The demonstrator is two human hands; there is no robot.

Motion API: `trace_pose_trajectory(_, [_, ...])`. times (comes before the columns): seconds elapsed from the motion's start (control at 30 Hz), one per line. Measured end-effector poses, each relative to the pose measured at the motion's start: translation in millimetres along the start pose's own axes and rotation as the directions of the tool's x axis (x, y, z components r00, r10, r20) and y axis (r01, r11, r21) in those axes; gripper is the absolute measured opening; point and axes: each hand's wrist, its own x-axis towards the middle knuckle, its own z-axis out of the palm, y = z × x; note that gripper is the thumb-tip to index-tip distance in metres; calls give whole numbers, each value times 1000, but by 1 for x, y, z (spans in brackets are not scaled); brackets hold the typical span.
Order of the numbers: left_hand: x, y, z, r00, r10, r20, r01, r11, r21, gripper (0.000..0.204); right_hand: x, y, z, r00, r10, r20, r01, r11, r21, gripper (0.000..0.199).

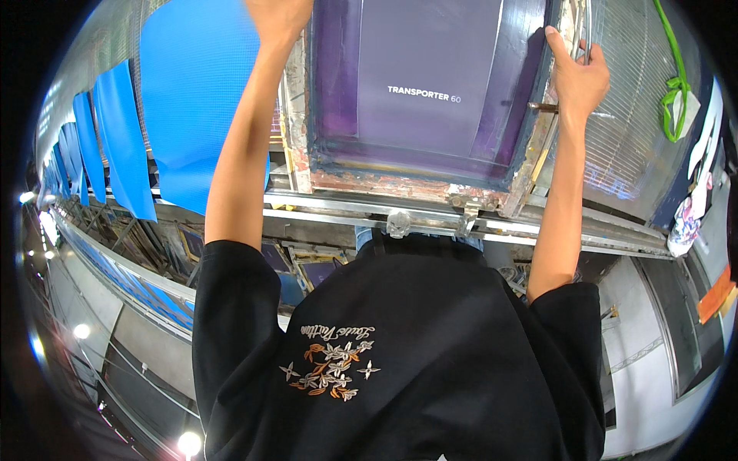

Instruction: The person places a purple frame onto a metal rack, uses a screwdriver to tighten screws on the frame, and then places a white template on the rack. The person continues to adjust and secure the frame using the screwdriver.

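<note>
A screen printing frame [415, 187] with worn, paint-flecked edges lies in front of me at the top of the view. Its mesh is purple with a lighter panel [427, 61] in the middle. My right hand [582, 77] grips the frame's right side, thumb on top of the edge and fingers curled round the outer side. At the frame's upper left is my left hand [278, 17], cut off by the picture's top border. Its fingers are out of sight, so I cannot see what they hold.
A metal rail [338, 207] with a clamp [466, 219] runs between the frame and my body. Blue sheets [188, 92] hang over the left side. To the right are a wire-lined clear panel [626, 131], a green tie [676, 84] and rags [684, 223]. More frames [319, 270] sit below the rail.
</note>
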Motion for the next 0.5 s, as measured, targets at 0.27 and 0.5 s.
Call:
trace_pose_trajectory(0.27, [-3, -24, 6, 996, 77, -45, -62, 962, 264, 53, -1, -3, 1, 1000, 21, 9, -21, 1000, 6, 74])
trace_pose_trajectory(0.5, [-1, -43, 8, 985, 172, -27, -158, 949, 272, 60, -2, -4, 2, 1000, 0, -29, 1, 1000, 20, 71])
